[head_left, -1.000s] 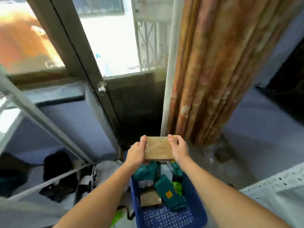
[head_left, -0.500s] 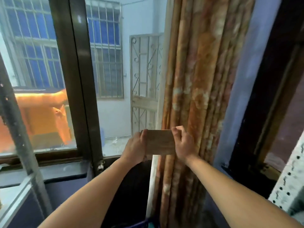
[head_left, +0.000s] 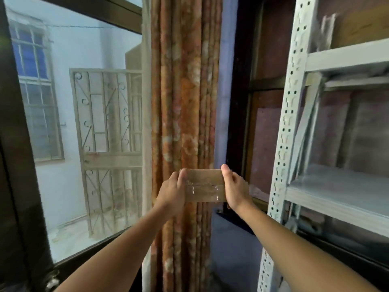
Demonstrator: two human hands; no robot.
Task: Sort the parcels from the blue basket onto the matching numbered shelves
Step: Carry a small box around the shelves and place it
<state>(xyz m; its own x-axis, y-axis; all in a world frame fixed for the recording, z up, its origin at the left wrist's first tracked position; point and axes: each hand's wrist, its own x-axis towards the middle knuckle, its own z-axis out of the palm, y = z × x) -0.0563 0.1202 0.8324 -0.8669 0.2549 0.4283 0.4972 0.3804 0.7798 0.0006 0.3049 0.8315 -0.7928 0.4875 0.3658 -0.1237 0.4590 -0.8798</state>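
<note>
Brown cardboard is what I am gripping: a small flat parcel (head_left: 203, 188), sealed with glossy clear tape that is wrinkling across its face. I am holding it out in front of me at arm's length, my left hand (head_left: 171, 191) pinching its left short edge and my right hand (head_left: 235, 189) pinching its right short edge, thumbs on the near face and fingers curled behind. Its long axis is running level from one hand to the other, and its broad taped face is turning toward me. No number is showing on the side I am seeing, so I cannot tell which shelf it belongs on.

What matters for the coming move is that the shelving (head_left: 345, 194) is standing to the right of my grip and a little beyond it, so my right hand is the nearer one. Its upright post (head_left: 283, 144) is pale grey painted metal punched with rows of slots, just right of my right wrist, and the flat grey boards are stretching away from it. The board at about the height of my hands looks bare where I am seeing it. I judge the parcel will be going in right end first, sliding past the post.

To the left of my grip a rust-and-cream patterned curtain (head_left: 185, 102) is hanging in stiff folds, directly behind the parcel, and beyond that a window (head_left: 84, 123) is looking onto a scrolled iron gate.
</note>
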